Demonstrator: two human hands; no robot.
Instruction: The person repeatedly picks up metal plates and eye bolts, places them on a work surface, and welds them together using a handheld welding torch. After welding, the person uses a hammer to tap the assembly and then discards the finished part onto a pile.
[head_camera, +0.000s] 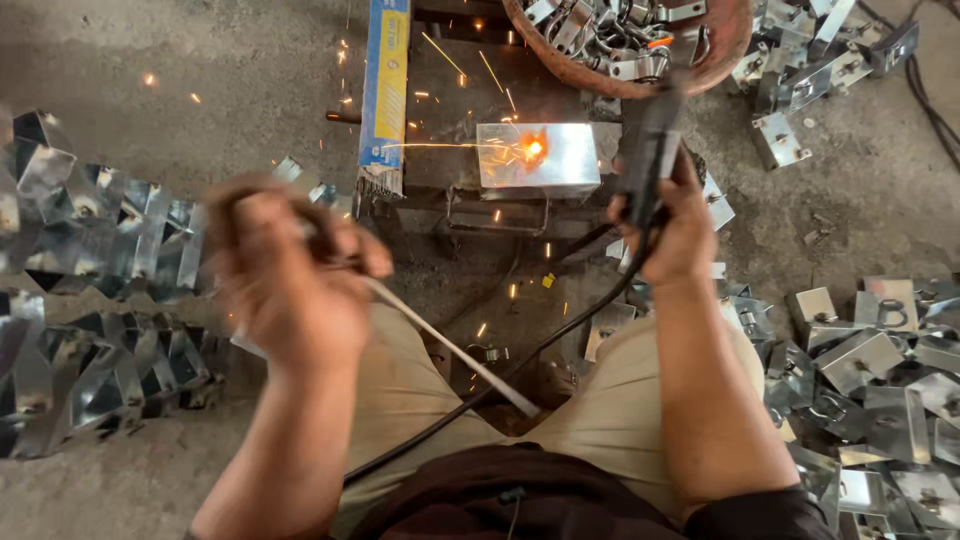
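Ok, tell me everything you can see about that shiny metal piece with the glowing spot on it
The shiny metal piece is a bright, silvery, box-like bent sheet part, lying flat on a dark, scorched work stand straight ahead of the person. An orange-white glowing spot burns left of its middle, throwing sparks outward. A wire handle loop sits just below it. Neither hand touches it; the right hand holds a dark tool nearby.

Bare concrete floor (150, 60), grey and dusty. Stacked shiny metal brackets (90, 300) on one side, loose metal plates (880, 370) scattered opposite, rusty bowl (620, 70) of clamps beyond.
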